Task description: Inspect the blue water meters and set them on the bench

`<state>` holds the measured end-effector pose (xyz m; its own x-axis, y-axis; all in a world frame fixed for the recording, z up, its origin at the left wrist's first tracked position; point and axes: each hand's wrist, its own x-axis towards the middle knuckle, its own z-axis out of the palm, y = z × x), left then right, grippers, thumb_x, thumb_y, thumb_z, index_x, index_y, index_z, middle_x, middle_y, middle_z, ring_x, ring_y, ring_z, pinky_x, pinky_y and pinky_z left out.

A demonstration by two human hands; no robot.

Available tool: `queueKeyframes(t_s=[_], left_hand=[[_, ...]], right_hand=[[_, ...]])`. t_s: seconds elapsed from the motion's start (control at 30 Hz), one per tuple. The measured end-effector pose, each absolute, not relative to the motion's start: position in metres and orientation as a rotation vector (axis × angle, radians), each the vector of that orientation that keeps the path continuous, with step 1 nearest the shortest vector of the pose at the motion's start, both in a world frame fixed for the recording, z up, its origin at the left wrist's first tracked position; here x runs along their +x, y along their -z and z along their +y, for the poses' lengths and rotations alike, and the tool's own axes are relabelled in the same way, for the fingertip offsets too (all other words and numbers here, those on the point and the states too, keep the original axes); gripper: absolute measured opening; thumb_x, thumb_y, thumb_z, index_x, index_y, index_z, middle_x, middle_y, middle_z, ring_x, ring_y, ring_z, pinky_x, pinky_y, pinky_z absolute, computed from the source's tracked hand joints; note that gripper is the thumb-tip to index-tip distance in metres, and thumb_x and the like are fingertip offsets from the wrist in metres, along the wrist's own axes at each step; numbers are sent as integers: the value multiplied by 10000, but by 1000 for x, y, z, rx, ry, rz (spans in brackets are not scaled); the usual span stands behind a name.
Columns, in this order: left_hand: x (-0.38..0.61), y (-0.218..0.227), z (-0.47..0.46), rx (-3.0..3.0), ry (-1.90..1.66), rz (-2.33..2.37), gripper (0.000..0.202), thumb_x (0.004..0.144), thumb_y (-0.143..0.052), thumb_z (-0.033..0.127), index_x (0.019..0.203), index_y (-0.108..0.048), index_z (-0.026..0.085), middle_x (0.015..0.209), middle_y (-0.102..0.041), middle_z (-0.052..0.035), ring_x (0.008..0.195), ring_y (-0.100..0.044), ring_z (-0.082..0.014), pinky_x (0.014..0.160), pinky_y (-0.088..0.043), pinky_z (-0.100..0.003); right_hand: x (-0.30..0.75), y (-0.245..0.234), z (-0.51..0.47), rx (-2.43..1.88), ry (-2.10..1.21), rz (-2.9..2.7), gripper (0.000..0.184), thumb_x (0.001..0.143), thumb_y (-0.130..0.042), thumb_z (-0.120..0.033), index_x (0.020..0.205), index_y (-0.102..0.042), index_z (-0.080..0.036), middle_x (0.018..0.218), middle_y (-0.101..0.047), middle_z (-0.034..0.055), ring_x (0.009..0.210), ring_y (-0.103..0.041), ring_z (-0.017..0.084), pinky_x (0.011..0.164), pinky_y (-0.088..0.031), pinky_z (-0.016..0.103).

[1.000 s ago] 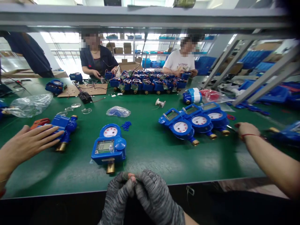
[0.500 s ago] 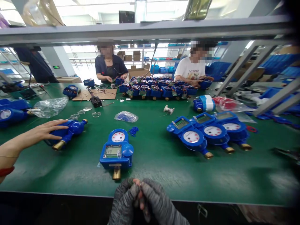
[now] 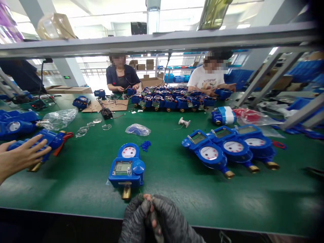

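My left hand and my right hand, both in grey fingerless gloves, meet at the table's front edge. Their fingertips are pinched together; whatever sits between them is too small to make out. Just beyond stands a blue water meter with a lit display, a round white dial and a brass pipe end pointing toward me. Behind it lie a small heap of blue bits and a clear bag of blue parts.
Three blue meters lie together at right. Another person's hand rests on a meter at left. Clear discs, a wire spool and rows of open meters lie farther back. Two people work opposite.
The other person's hand and the meter under it have shifted left, and red strips now show beside that meter. My hands stay pinched together. The view has tilted up slightly.
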<state>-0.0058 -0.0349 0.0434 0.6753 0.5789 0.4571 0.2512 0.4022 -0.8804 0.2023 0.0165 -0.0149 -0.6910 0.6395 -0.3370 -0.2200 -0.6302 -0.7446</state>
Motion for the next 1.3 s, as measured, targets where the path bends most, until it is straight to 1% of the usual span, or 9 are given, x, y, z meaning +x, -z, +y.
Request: queueKeyframes(t_s=[0.07, 0.13, 0.23, 0.33, 0.53, 0.7, 0.9, 1.13, 1.3], left_hand=[[30, -14, -40, -1039, -584, -522, 203, 818, -750, 298, 766, -636, 139, 673, -630, -5, 607, -600, -129, 554, -492, -244], [60, 12, -44, -192, -1397, 638, 285, 732, -821, 291, 649, -588, 149, 534, -540, 31, 473, -510, -88, 481, -409, -197], [87, 34, -44, 60, -1500, 946, 410, 601, -889, 409, 612, -558, 167, 520, -533, 13, 455, -516, -126, 470, -396, -236], [91, 36, -42, 103, -1459, 1005, 398, 676, -799, 523, 675, -585, 187, 525, -559, -23, 431, -538, -192, 424, -389, -283], [83, 32, -39, 115, -1566, 1032, 441, 584, -889, 430, 587, -547, 152, 509, -490, 28, 457, -452, -82, 474, -364, -201], [86, 26, -37, 135, -1501, 1023, 438, 626, -833, 513, 647, -597, 146, 510, -541, -22, 439, -486, -133, 445, -362, -233], [83, 28, -35, 63, -1544, 1045, 470, 559, -885, 473, 600, -542, 156, 491, -443, 50, 438, -397, -71, 467, -339, -209], [82, 28, -31, 80, -1500, 1002, 448, 611, -852, 511, 633, -602, 140, 537, -513, 2, 499, -468, -115, 522, -392, -255], [74, 34, -40, 60, -1525, 1029, 408, 580, -897, 405, 655, -592, 146, 547, -484, 35, 492, -412, -79, 508, -343, -225]], right_hand=[[202, 16, 16, -861, -2085, -1119, 70, 817, -715, -246, 852, -768, -215, 822, -753, 45, 738, -690, 162, 693, -563, 216], [200, 17, 17, -856, -2040, -1155, 84, 807, -724, -244, 872, -775, -230, 848, -755, 41, 756, -678, 150, 741, -549, 189], [198, 21, 23, -818, -2314, -1048, 283, 884, -592, -343, 745, -741, -146, 650, -708, 22, 496, -578, 111, 501, -522, 181], [197, 21, 25, -821, -2457, -950, 313, 877, -589, -339, 687, -704, -119, 550, -646, 11, 398, -518, 111, 367, -446, 201], [191, 20, 16, -898, -2289, -749, 26, 797, -742, -213, 776, -731, -204, 696, -703, -1, 614, -614, 84, 611, -491, 101], [184, 28, 26, -1000, -2629, -631, 410, 941, -442, -351, 632, -633, -160, 506, -599, -9, 345, -412, 78, 336, -363, 161], [188, 4, 20, -1067, -1933, -1483, 213, 876, -601, -416, 880, -664, -212, 926, -687, 84, 831, -645, 168, 703, -531, 220], [176, 6, 34, -1254, -2328, -1338, 354, 910, -415, -446, 689, -528, -193, 577, -519, -5, 381, -341, 69, 350, -265, 175], [187, 2, 29, -1013, -1850, -1769, 291, 878, -568, -477, 756, -614, -216, 708, -651, 42, 621, -598, 149, 562, -487, 228]])
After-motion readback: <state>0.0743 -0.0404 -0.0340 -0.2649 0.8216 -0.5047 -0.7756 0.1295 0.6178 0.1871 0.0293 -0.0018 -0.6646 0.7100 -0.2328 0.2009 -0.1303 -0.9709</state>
